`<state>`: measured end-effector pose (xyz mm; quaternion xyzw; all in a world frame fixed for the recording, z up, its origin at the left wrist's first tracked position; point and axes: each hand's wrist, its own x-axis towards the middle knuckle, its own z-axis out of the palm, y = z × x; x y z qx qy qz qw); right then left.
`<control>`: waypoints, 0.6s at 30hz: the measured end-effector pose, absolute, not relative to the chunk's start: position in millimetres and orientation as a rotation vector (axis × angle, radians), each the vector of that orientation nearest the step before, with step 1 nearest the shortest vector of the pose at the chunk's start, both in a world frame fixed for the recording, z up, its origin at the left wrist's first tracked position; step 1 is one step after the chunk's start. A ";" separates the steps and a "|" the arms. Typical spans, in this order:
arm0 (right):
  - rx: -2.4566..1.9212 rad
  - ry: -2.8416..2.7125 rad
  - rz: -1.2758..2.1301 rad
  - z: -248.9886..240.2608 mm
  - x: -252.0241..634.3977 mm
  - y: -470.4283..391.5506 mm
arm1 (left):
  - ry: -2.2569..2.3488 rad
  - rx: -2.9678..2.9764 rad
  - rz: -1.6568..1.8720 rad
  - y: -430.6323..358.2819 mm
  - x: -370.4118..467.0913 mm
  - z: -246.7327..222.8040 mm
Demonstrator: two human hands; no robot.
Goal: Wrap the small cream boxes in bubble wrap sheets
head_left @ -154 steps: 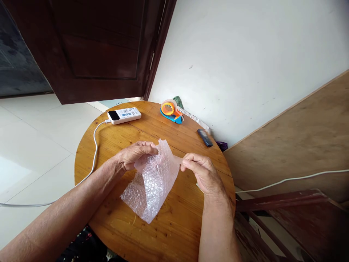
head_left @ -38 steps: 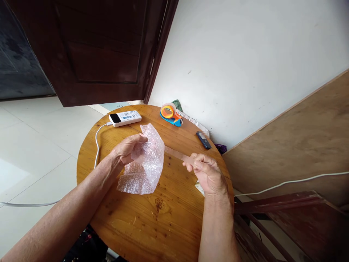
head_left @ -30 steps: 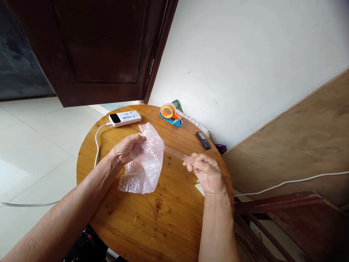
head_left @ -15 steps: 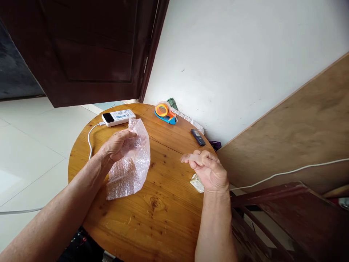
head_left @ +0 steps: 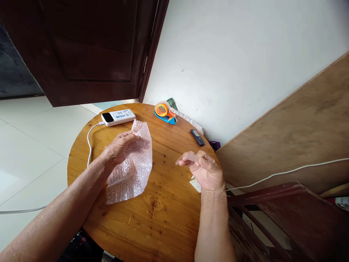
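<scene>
My left hand (head_left: 124,145) pinches a piece of clear bubble wrap (head_left: 141,163) between thumb and fingers. The wrap hangs folded over the left half of the round wooden table (head_left: 163,233). My right hand (head_left: 205,169) is raised over the table's right side, its thumb and fingers closed on a short translucent strip (head_left: 191,157) that looks like clear tape. Just behind that hand, a small pale box (head_left: 195,184) with printed sides is partly hidden.
At the table's far edge is an orange and blue tape dispenser (head_left: 165,113). A dark blue object (head_left: 197,137) lies right of it. A white power bank (head_left: 118,117) with a white cable (head_left: 89,145) sits at the back left. A white wall (head_left: 231,54) rises behind.
My left hand has moved slightly right with the bubble wrap, which hangs a little lower and wider. My right hand has shifted a little left with the strip.
</scene>
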<state>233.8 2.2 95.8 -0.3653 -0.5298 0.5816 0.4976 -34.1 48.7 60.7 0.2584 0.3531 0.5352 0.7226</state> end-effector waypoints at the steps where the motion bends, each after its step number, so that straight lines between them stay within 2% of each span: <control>1: -0.891 -1.265 1.409 96.5 232.7 1.7 | 0.774 0.573 1.183 48.5 -33.8 61.0; 18: -0.818 -1.226 1.446 95.4 225.3 1.5 | 0.737 0.701 1.148 43.2 -27.3 61.9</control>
